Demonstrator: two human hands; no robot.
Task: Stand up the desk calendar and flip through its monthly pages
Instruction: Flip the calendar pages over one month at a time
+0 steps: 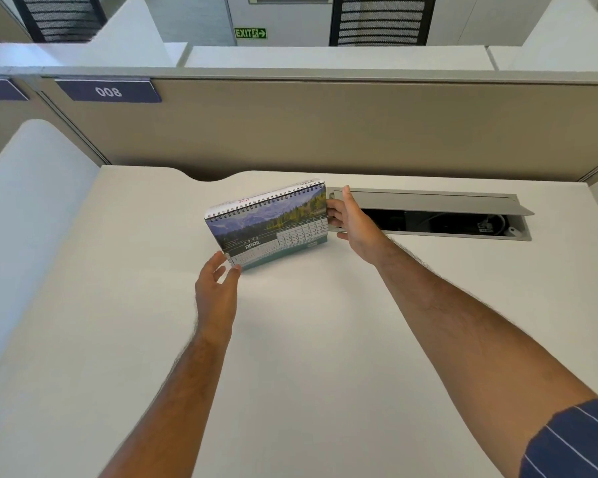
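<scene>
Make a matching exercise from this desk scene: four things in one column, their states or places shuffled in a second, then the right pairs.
Things:
1. desk calendar
2. left hand
3. right hand
4. cable hatch

States:
A. lid raised, cables visible inside
B. standing, showing APRIL
C. at the calendar's right edge
D. fingers spread at the calendar's lower left corner

Pairs: 1-B, 2-D, 3-C, 4-A

Both forearms were bare from wrist to elbow and carried visible hair. The left hand (217, 291) and right hand (354, 222) wore no rings, watch or gloves. A short navy sleeve (573, 443) with thin white pinstripes covered the right upper arm.
</scene>
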